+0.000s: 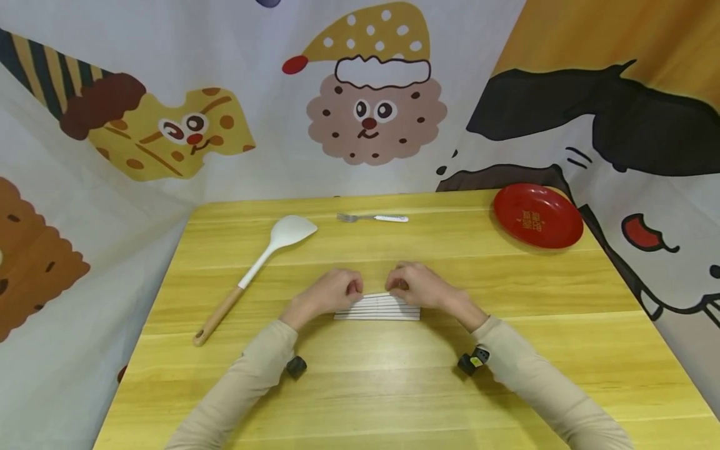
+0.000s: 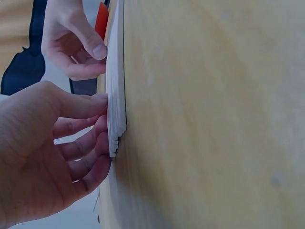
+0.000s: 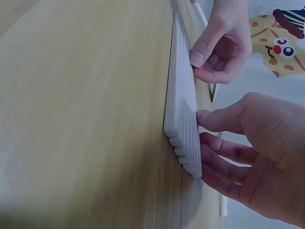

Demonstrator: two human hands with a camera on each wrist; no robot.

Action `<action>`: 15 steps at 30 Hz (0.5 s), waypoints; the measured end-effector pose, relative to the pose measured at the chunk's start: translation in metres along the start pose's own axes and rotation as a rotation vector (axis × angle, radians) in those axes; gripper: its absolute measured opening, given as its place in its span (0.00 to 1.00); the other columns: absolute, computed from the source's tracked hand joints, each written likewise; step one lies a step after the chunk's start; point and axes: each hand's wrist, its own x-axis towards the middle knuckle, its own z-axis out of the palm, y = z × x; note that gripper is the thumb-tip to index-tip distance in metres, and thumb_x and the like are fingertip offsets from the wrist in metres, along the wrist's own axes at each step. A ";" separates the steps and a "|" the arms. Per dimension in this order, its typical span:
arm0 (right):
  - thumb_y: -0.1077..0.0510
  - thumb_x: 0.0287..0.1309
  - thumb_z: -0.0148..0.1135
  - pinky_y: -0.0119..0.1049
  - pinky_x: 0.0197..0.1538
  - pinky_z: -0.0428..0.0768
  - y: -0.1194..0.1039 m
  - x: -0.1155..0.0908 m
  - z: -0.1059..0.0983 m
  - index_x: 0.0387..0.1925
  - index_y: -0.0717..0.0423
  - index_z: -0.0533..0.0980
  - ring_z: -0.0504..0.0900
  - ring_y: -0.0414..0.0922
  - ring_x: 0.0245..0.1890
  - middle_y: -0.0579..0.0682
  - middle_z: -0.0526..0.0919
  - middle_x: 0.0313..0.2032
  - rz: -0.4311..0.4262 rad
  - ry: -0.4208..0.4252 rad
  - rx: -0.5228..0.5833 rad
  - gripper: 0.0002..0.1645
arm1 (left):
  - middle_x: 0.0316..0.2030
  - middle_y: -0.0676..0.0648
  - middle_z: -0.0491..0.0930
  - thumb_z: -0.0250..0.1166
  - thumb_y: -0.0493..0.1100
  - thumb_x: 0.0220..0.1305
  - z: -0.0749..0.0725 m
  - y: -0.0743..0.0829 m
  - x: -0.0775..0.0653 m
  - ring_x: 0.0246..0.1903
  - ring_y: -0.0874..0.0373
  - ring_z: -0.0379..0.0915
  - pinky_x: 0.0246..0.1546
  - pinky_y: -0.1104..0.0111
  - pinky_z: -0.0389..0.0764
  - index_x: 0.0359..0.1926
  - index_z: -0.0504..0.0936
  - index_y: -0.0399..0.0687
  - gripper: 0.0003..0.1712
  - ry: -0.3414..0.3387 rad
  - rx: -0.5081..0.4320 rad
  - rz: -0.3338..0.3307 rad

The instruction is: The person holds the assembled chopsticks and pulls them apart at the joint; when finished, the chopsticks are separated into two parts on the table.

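Note:
A flat white panel (image 1: pixel 377 309) of several narrow parallel slats lies on the table, its long sides running left to right. My left hand (image 1: pixel 332 292) pinches its far edge near the left end, thumb on top. In the left wrist view the slat ends (image 2: pixel 114 138) form small steps beside the fingers. At the right part of the same edge, my right hand (image 1: pixel 422 286) pinches the panel with thumb and curled fingers. The right wrist view shows rounded slat ends (image 3: pixel 178 150) below that thumb. Both hands sit a short way apart.
Left of the hands lies a white spatula (image 1: pixel 289 232) with a wooden handle. A small fork (image 1: pixel 388 218) with a white handle is near the table's far edge. A red plate (image 1: pixel 554 219) stands at the far right corner. A printed cloth (image 1: pixel 270 169) hangs behind the wooden table (image 1: pixel 371 387).

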 end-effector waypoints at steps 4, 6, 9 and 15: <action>0.66 0.60 0.69 0.29 0.41 0.83 -0.001 0.001 0.001 0.40 0.56 0.85 0.82 0.40 0.36 0.49 0.85 0.38 -0.011 0.000 -0.017 0.07 | 0.25 0.53 0.77 0.67 0.36 0.64 0.001 0.001 0.001 0.26 0.63 0.71 0.28 0.72 0.74 0.33 0.82 0.45 0.02 0.004 0.005 -0.011; 0.66 0.60 0.69 0.28 0.41 0.83 -0.002 0.002 0.001 0.40 0.56 0.85 0.82 0.40 0.37 0.49 0.85 0.38 -0.018 -0.001 -0.023 0.07 | 0.25 0.53 0.77 0.67 0.36 0.64 0.001 0.002 0.001 0.26 0.63 0.71 0.29 0.72 0.74 0.33 0.82 0.47 0.03 0.003 0.017 -0.023; 0.66 0.59 0.69 0.28 0.41 0.83 -0.003 0.003 0.002 0.40 0.56 0.85 0.83 0.41 0.37 0.49 0.86 0.38 -0.036 0.000 -0.037 0.07 | 0.26 0.54 0.77 0.66 0.37 0.66 0.002 0.002 0.002 0.27 0.63 0.71 0.29 0.72 0.74 0.33 0.82 0.48 0.04 0.004 0.039 -0.040; 0.67 0.59 0.69 0.31 0.44 0.84 -0.003 0.005 0.004 0.40 0.56 0.85 0.84 0.42 0.39 0.48 0.86 0.38 -0.044 0.010 -0.064 0.08 | 0.29 0.53 0.76 0.64 0.37 0.68 0.004 0.003 0.003 0.29 0.62 0.70 0.31 0.70 0.74 0.34 0.82 0.48 0.04 0.025 0.096 -0.047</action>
